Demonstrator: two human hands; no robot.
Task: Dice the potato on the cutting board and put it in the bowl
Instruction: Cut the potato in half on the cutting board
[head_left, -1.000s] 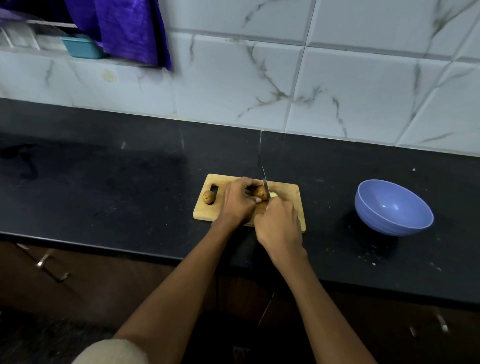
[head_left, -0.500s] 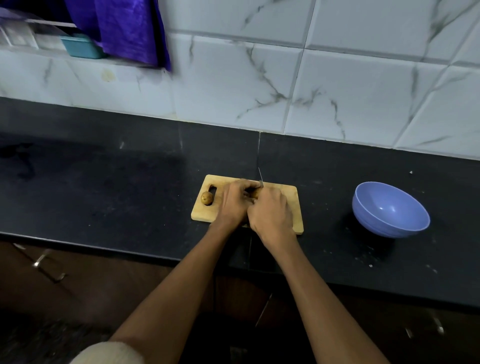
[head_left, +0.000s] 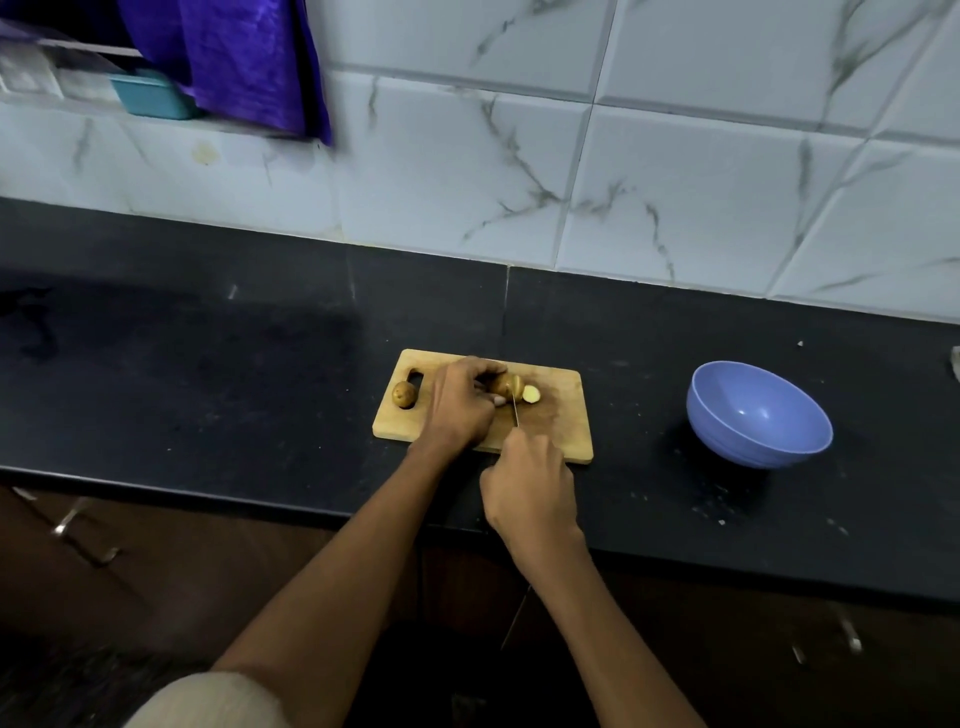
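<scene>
One slice (head_left: 531, 394) lies cut off the potato (head_left: 503, 385) on the cutting board (head_left: 563, 415); left hand (head_left: 457, 402) grips the potato, right hand (head_left: 530, 486) clutches the knife (head_left: 515, 410); slicing is underway, so more cuts come next, bowl (head_left: 758, 415) waiting well right

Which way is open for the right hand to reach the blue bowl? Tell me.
Probably yes: the right hand grips the knife, but only bare black counter lies between it and the blue bowl.
</scene>
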